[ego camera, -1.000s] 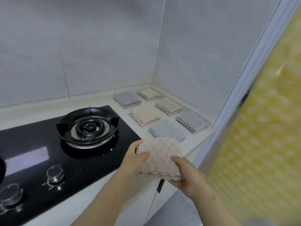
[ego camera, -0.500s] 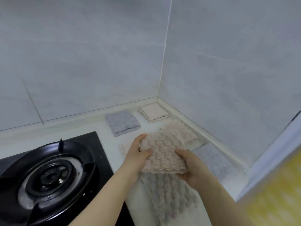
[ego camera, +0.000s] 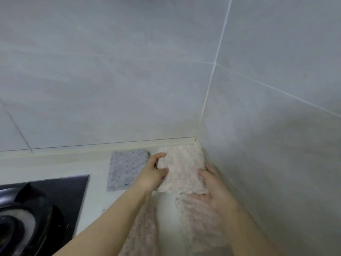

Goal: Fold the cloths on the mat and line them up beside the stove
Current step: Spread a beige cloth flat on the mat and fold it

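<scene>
**Nearest, left:** black gas stove, glass top and burner ring, on the pale counter.

**Nearest, centre:** two pinkish textured cloths lying flat on the counter. One cloth is partly under the left forearm. The other cloth is under the right wrist, close to the side wall. A bare strip of counter runs between them.

**Middle:** right hand, fingers curled round the near right edge of the pink folded cloth. It is the nearer of the two hands.

**Middle, slightly farther:** left hand, thumb and fingers pinching the same cloth's left edge.

**Held item:** the pink folded cloth sits between the hands and extends away from them. Its long axis runs near to far, and its far edge is close to the back ledge in the wall corner. Whether it already rests on the counter, and what lies beneath it, cannot be told.

**Far, left of the held item:** grey folded cloth, flat, just beside the left hand, between the stove and the corner.

**Judgement:** setting down calls for a short lowering straight ahead, with the left edge kept parallel to the grey cloth.
</scene>
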The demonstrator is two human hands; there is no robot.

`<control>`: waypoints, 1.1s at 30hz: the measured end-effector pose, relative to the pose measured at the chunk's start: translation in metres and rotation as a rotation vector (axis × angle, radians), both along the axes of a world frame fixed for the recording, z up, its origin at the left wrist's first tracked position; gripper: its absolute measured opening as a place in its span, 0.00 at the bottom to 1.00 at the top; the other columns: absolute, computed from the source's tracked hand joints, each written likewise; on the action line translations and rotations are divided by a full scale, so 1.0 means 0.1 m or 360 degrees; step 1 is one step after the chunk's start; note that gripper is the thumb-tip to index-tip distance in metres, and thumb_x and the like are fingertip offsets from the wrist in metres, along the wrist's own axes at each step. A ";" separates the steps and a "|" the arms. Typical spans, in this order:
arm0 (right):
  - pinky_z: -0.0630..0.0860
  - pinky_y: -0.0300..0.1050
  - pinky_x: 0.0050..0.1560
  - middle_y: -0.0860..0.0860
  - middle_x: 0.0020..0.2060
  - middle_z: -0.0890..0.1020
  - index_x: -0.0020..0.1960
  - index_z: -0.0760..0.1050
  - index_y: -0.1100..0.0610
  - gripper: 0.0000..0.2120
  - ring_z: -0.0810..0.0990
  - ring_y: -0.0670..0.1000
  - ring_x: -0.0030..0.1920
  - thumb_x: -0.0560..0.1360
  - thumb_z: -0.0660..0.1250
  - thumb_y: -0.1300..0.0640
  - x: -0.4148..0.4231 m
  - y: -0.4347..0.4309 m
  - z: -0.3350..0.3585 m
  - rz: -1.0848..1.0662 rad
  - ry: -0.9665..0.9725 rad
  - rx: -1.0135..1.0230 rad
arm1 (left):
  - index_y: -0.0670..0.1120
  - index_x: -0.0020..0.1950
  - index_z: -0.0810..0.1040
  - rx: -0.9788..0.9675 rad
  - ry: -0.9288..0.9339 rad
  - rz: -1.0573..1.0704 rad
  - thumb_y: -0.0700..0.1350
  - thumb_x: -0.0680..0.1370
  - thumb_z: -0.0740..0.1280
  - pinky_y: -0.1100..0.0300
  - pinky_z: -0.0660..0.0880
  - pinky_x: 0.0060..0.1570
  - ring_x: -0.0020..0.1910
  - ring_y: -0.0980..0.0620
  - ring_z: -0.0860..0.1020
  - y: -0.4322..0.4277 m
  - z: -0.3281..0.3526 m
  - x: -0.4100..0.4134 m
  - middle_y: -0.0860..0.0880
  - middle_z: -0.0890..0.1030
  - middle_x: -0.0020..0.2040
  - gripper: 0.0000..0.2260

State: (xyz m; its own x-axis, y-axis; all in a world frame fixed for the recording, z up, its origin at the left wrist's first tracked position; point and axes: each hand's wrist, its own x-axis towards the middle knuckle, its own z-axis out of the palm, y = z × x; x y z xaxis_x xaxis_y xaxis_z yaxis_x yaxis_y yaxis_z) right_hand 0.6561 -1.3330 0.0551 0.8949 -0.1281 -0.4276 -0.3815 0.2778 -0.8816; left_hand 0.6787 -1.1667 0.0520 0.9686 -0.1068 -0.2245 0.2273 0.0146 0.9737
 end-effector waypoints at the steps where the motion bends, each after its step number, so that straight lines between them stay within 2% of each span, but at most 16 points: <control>1: 0.78 0.49 0.39 0.49 0.51 0.80 0.59 0.74 0.48 0.13 0.79 0.51 0.49 0.79 0.58 0.59 0.13 -0.05 0.02 -0.0018 -0.0004 -0.0040 | 0.53 0.62 0.69 -0.0006 0.0024 0.0024 0.35 0.79 0.60 0.66 0.75 0.31 0.40 0.51 0.77 -0.06 -0.01 0.12 0.51 0.76 0.51 0.17; 3: 0.75 0.46 0.39 0.49 0.52 0.79 0.59 0.73 0.47 0.13 0.78 0.49 0.47 0.79 0.58 0.60 0.36 -0.13 0.03 -0.0059 -0.0033 -0.0112 | 0.54 0.61 0.70 -0.0048 0.0062 0.0069 0.34 0.79 0.60 0.57 0.78 0.41 0.48 0.48 0.79 -0.16 -0.04 0.36 0.48 0.76 0.56 0.17; 5: 0.75 0.45 0.39 0.50 0.55 0.79 0.61 0.74 0.48 0.15 0.78 0.50 0.50 0.78 0.59 0.61 0.58 -0.19 -0.01 -0.0113 -0.0071 -0.0159 | 0.53 0.61 0.70 -0.0067 0.0081 0.0111 0.33 0.78 0.60 0.56 0.78 0.43 0.51 0.47 0.78 -0.25 -0.06 0.55 0.46 0.76 0.58 0.18; 7: 0.74 0.45 0.41 0.49 0.59 0.77 0.64 0.72 0.49 0.18 0.76 0.52 0.56 0.77 0.60 0.62 0.78 -0.23 -0.10 -0.0198 -0.0092 -0.0202 | 0.52 0.62 0.70 -0.0074 0.0089 0.0166 0.32 0.78 0.60 0.63 0.76 0.35 0.46 0.49 0.77 -0.35 -0.10 0.72 0.47 0.76 0.57 0.19; 10: 0.74 0.45 0.40 0.48 0.61 0.73 0.67 0.70 0.50 0.20 0.72 0.51 0.57 0.77 0.60 0.63 1.01 -0.27 -0.29 -0.0303 -0.0110 -0.0310 | 0.50 0.64 0.70 -0.0070 0.0124 0.0216 0.31 0.78 0.60 0.69 0.67 0.21 0.33 0.53 0.72 -0.44 -0.20 0.92 0.48 0.74 0.50 0.19; 12: 0.77 0.51 0.51 0.50 0.61 0.75 0.66 0.72 0.53 0.20 0.74 0.51 0.57 0.76 0.61 0.64 1.12 -0.28 -0.46 -0.0369 -0.0155 -0.0448 | 0.50 0.64 0.69 -0.0017 0.0164 0.0215 0.32 0.78 0.61 0.69 0.65 0.20 0.28 0.54 0.68 -0.47 -0.31 1.00 0.52 0.72 0.46 0.18; 14: 0.73 0.49 0.61 0.54 0.60 0.78 0.64 0.74 0.57 0.19 0.75 0.51 0.55 0.74 0.62 0.67 1.16 -0.27 -0.59 -0.0411 -0.0188 -0.0635 | 0.49 0.64 0.68 -0.0002 0.0202 0.0193 0.33 0.78 0.61 0.70 0.65 0.20 0.26 0.56 0.68 -0.49 -0.40 1.01 0.54 0.71 0.43 0.17; 17: 0.70 0.43 0.59 0.56 0.59 0.79 0.63 0.75 0.58 0.18 0.76 0.54 0.56 0.74 0.61 0.67 1.13 -0.25 -0.65 -0.0395 -0.0181 -0.0984 | 0.48 0.64 0.68 0.0101 0.0218 0.0166 0.33 0.78 0.61 0.70 0.64 0.20 0.22 0.59 0.68 -0.50 -0.52 0.99 0.50 0.69 0.35 0.17; 19: 0.68 0.40 0.58 0.55 0.61 0.78 0.63 0.75 0.58 0.18 0.75 0.55 0.60 0.75 0.60 0.67 1.11 -0.22 -0.66 -0.0338 -0.0180 -0.1192 | 0.48 0.65 0.67 0.0293 0.0169 0.0165 0.35 0.77 0.62 0.68 0.68 0.26 0.27 0.55 0.70 -0.50 -0.59 0.98 0.50 0.71 0.36 0.18; 20: 0.67 0.39 0.58 0.55 0.62 0.77 0.63 0.75 0.59 0.18 0.75 0.55 0.61 0.74 0.60 0.68 1.11 -0.20 -0.68 -0.0315 -0.0195 -0.1266 | 0.48 0.67 0.67 0.0480 0.0097 0.0142 0.37 0.76 0.64 0.65 0.72 0.34 0.33 0.53 0.72 -0.50 -0.63 0.99 0.50 0.73 0.40 0.20; 21: 0.67 0.37 0.57 0.56 0.62 0.77 0.62 0.75 0.60 0.18 0.74 0.55 0.62 0.74 0.60 0.69 1.11 -0.19 -0.70 -0.0296 -0.0211 -0.1318 | 0.49 0.68 0.66 0.0708 0.0027 0.0084 0.40 0.76 0.65 0.61 0.75 0.43 0.40 0.50 0.75 -0.49 -0.66 1.00 0.48 0.74 0.47 0.22; 23: 0.64 0.35 0.55 0.56 0.63 0.75 0.61 0.76 0.60 0.18 0.73 0.55 0.62 0.74 0.59 0.70 1.12 -0.14 -0.72 -0.0217 -0.0239 -0.1412 | 0.53 0.70 0.63 0.1110 -0.0029 -0.0028 0.45 0.75 0.66 0.55 0.72 0.59 0.55 0.46 0.75 -0.48 -0.67 1.03 0.46 0.69 0.62 0.25; 26: 0.65 0.38 0.57 0.56 0.63 0.72 0.63 0.74 0.61 0.19 0.71 0.56 0.62 0.74 0.58 0.68 1.12 -0.09 -0.74 -0.0036 -0.0212 -0.1640 | 0.55 0.72 0.61 0.1377 -0.0073 -0.0114 0.50 0.76 0.63 0.49 0.70 0.63 0.65 0.42 0.69 -0.49 -0.61 1.04 0.46 0.60 0.70 0.25; 29: 0.65 0.45 0.63 0.57 0.67 0.69 0.66 0.72 0.59 0.19 0.68 0.57 0.65 0.76 0.57 0.62 1.10 -0.06 -0.69 0.0075 -0.0136 -0.2017 | 0.54 0.73 0.59 0.1451 -0.0112 -0.0169 0.51 0.77 0.62 0.49 0.66 0.65 0.69 0.39 0.63 -0.46 -0.52 1.00 0.45 0.55 0.73 0.25; 31: 0.62 0.47 0.68 0.57 0.70 0.66 0.68 0.70 0.58 0.20 0.64 0.56 0.69 0.76 0.56 0.60 1.02 -0.04 -0.60 0.0110 -0.0133 -0.2110 | 0.52 0.73 0.60 0.1383 -0.0135 -0.0131 0.50 0.77 0.62 0.49 0.66 0.66 0.69 0.39 0.64 -0.40 -0.43 0.91 0.45 0.56 0.74 0.25; 33: 0.60 0.48 0.70 0.56 0.70 0.67 0.69 0.68 0.58 0.21 0.63 0.56 0.70 0.77 0.57 0.60 0.89 0.01 -0.46 0.0155 -0.0196 -0.2014 | 0.50 0.71 0.63 0.1195 -0.0162 -0.0052 0.48 0.78 0.62 0.55 0.68 0.63 0.65 0.44 0.69 -0.29 -0.31 0.73 0.46 0.62 0.71 0.22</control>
State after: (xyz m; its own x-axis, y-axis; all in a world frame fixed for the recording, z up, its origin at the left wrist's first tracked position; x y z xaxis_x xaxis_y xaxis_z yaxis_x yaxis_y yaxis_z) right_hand 0.7452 -1.3319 0.0094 0.9483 -0.3157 0.0307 -0.2499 -0.8032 -0.5408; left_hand 0.7515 -1.1959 0.0211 0.9874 0.0104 -0.1579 0.1246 -0.6658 0.7356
